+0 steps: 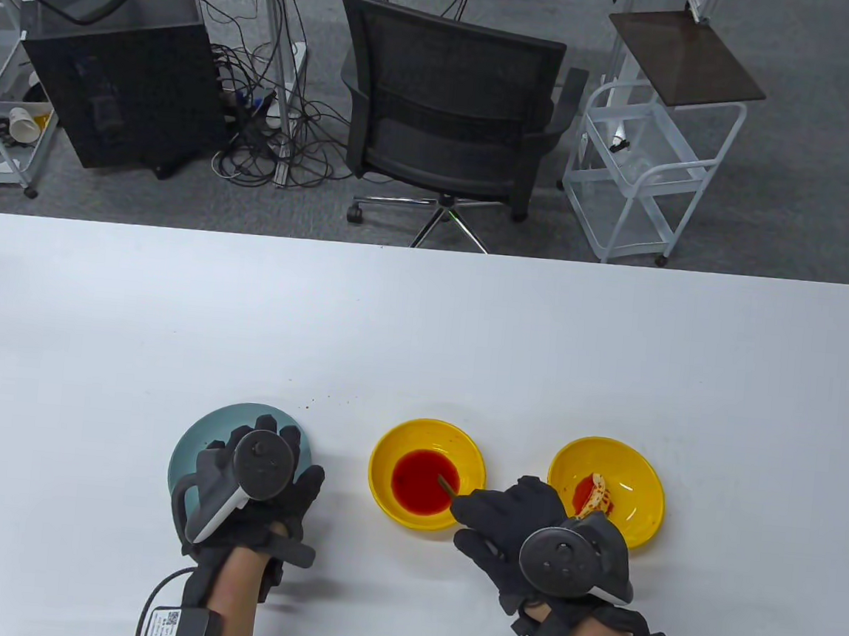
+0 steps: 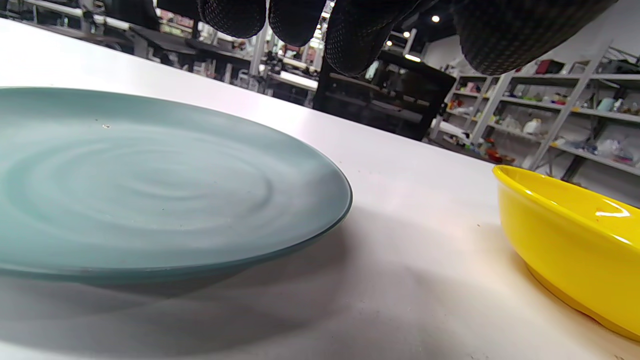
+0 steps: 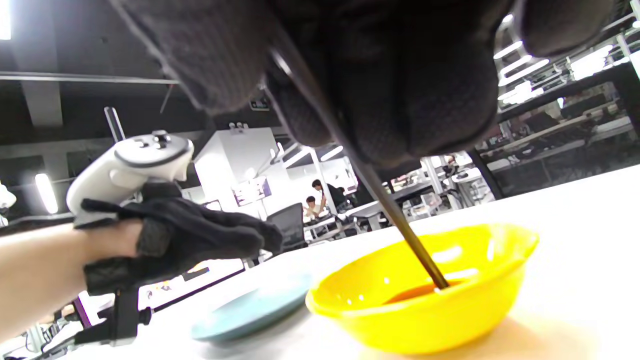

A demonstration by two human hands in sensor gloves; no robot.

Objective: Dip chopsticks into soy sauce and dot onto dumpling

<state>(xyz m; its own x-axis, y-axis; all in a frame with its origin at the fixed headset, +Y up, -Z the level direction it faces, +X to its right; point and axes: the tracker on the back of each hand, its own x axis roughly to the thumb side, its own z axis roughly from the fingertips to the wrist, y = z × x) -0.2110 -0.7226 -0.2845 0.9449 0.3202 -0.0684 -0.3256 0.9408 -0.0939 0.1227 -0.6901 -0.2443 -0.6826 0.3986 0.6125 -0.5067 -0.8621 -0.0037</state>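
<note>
Two yellow bowls and one grey-green plate (image 1: pixel 194 443) sit in a row on the white counter (image 1: pixel 423 333): the plate at left, the sauce bowl (image 1: pixel 427 473) in the middle, the dumpling bowl (image 1: pixel 606 490) at right with one sauce-stained dumpling (image 1: pixel 594 496) inside. The right hand (image 1: pixel 525 527) grips the chopsticks (image 3: pixel 400 222); they look like a single dark shaft, so the pair probably lies pressed together. Their long axis slants down and away from the hand, tips dipped in the red soy sauce (image 1: pixel 421 481). The left hand (image 1: pixel 254 489) hovers over the plate, fingers spread and holding nothing.
</note>
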